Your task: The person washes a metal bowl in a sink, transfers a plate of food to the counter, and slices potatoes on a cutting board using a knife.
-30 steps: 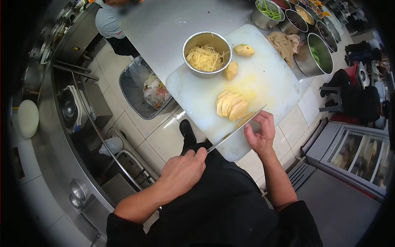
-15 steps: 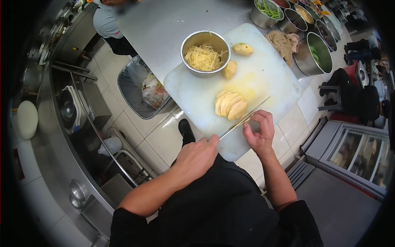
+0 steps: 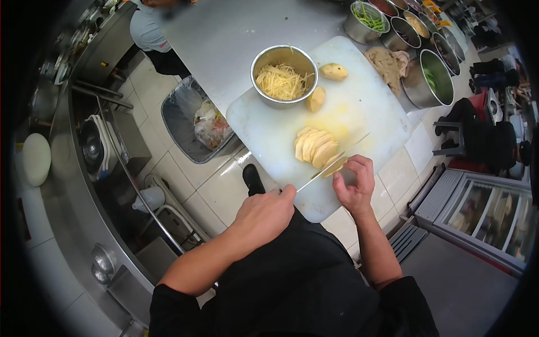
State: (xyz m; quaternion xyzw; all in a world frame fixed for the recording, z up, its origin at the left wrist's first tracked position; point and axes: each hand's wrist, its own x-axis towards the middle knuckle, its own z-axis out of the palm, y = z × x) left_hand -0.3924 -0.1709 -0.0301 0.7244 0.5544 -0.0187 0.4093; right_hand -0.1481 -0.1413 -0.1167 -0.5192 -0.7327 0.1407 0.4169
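My left hand [image 3: 265, 214] is closed round the handle of a knife [image 3: 310, 181], whose thin blade slants up and right over the cutting board [image 3: 264, 135]. At the blade, my right hand [image 3: 357, 184] pinches a pale yellow potato piece [image 3: 336, 166] between thumb and fingers. Just beyond it, overlapping potato slices [image 3: 314, 146] lie fanned out on the board. Farther back are two peeled potatoes, one [image 3: 316, 99] beside a steel bowl and one [image 3: 334, 71] behind it. Shredded potato [image 3: 282, 82] fills part of that steel bowl [image 3: 254, 78].
A crumpled brown cloth [image 3: 387, 64] lies by the board's right edge, near a steel pot [image 3: 418, 90] and several filled bowls. A lined waste bin [image 3: 179, 132] stands on the floor at left. Another person [image 3: 149, 31] is at the upper left.
The potato piece in my right hand now shows more of its flat face beside the blade. My left hand and the knife handle have moved slightly left. The view has shifted a little.
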